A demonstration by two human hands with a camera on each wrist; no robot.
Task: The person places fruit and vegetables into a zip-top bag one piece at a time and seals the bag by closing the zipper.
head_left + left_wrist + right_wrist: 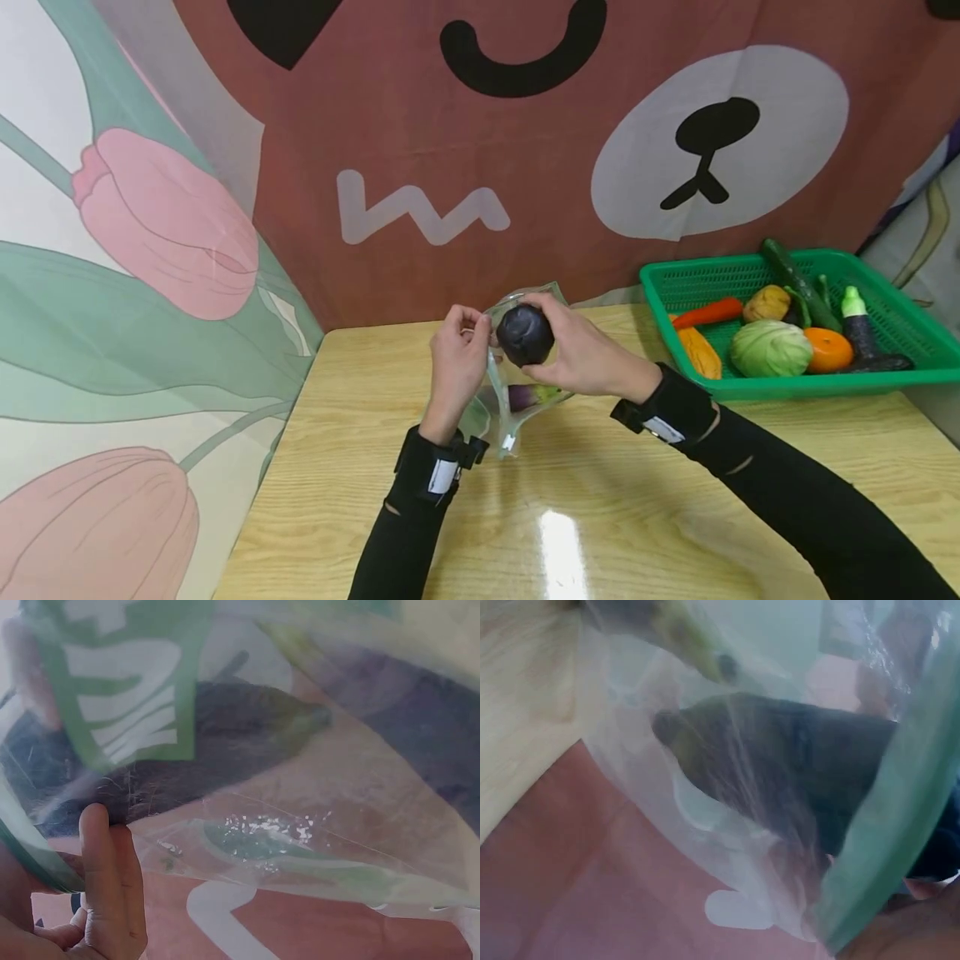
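Note:
A dark eggplant [525,335] is gripped by my right hand [588,346], its rounded end facing up in the head view. Its long body [240,742] shows through clear plastic in the left wrist view, and its tapered greenish tip [676,733] lies within the bag in the right wrist view. My left hand [459,358] pinches the open rim of a clear zip bag [497,390] with a green edge. Inside, lower down, lies another purple eggplant [525,397] with a yellow-green end. Fingertips of the right hand are partly hidden behind the eggplant.
At the right stands a green basket [885,385] with a cabbage [771,348], a carrot [708,312], a tomato-like orange vegetable [828,350], a cucumber [802,283] and other vegetables. A printed cloth [420,275] hangs behind the wooden table [337,500].

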